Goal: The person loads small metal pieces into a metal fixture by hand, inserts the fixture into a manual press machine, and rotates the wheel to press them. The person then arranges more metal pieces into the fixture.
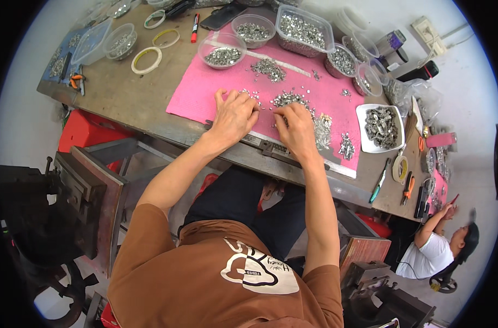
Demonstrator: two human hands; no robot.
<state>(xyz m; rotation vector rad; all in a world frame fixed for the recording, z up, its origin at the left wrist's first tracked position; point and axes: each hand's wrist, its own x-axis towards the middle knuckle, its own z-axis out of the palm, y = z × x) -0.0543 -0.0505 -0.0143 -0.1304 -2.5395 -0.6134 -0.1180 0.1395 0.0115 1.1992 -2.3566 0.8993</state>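
Note:
My left hand (235,116) rests low over the pink mat (191,87), its fingers curled in and their tips close to a few loose shiny metal pieces. My right hand (297,127) is bent down just across from it, thumb and fingers drawn together. Whatever sits between the fingers of either hand is too small or hidden to make out. Beyond my right hand lies a pile of small silvery metal parts (290,99), partly covered by the fingers. A dark metal bar fixture (273,148) runs along the table's front edge, below both hands.
Clear plastic tubs of metal parts (303,33) line the back. A white dish of parts (381,128) stands at right, near tape (400,168), orange-handled pliers (408,188) and a teal-handled tool (380,180). Tape rings (146,60) lie at left. Another person (437,246) works at far right.

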